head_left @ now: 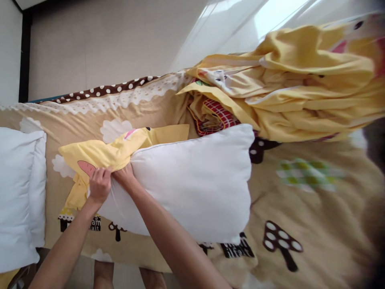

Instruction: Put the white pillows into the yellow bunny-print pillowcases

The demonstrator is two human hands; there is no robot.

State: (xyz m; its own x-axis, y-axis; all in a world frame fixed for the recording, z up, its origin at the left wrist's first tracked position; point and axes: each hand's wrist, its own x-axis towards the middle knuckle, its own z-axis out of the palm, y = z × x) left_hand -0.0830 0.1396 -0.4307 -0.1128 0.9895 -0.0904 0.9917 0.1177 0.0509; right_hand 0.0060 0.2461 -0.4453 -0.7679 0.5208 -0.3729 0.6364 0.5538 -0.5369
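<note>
A white pillow (192,180) lies across the bed, its left end partly covered by a yellow pillowcase (99,150) with a pink patch. My left hand (100,184) is closed on the pillowcase's edge, knuckles up. Beside it, my right hand (123,173) grips the fabric where the case meets the pillow; its fingertips are hidden under the cloth. The pillowcase is bunched, with one flap stretching right along the pillow's far edge.
The beige bedsheet (285,208) has mushroom and cloud prints. A heap of yellow bedding (300,88) with a red checked piece (215,116) lies at the back right. Another white pillow (18,192) is at the left edge. Beyond the bed is pale floor (105,40).
</note>
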